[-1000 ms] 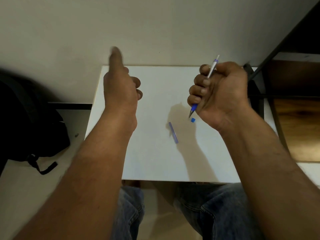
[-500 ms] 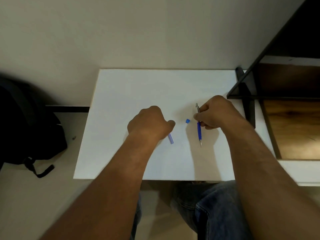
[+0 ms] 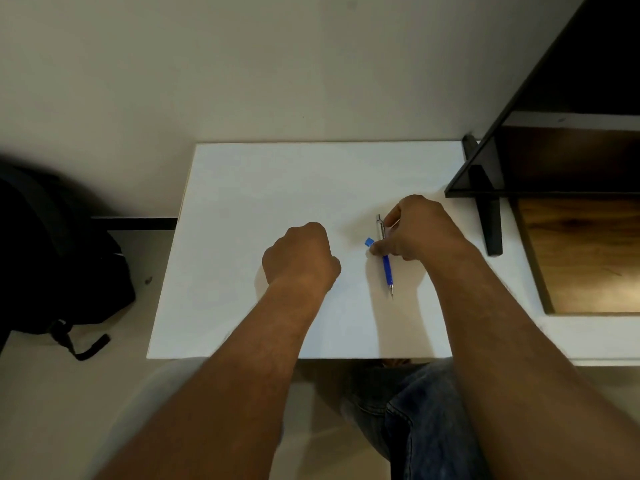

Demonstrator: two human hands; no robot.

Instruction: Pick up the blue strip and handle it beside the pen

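My right hand (image 3: 420, 230) pinches the light, stiff, slippery pen (image 3: 385, 255) mid-barrel at centre right of the desk (image 3: 242, 188); my left hand (image 3: 300, 259) is fisted, contents hidden.

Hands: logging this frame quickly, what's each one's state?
Left hand: curled, contents hidden, cannot tell.
Right hand: pinching the pen on the table.

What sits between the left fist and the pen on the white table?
In the head view, only the small blue piece lies in that stretch, close to the pen beside the right hand. The table next to the left hand is bare.
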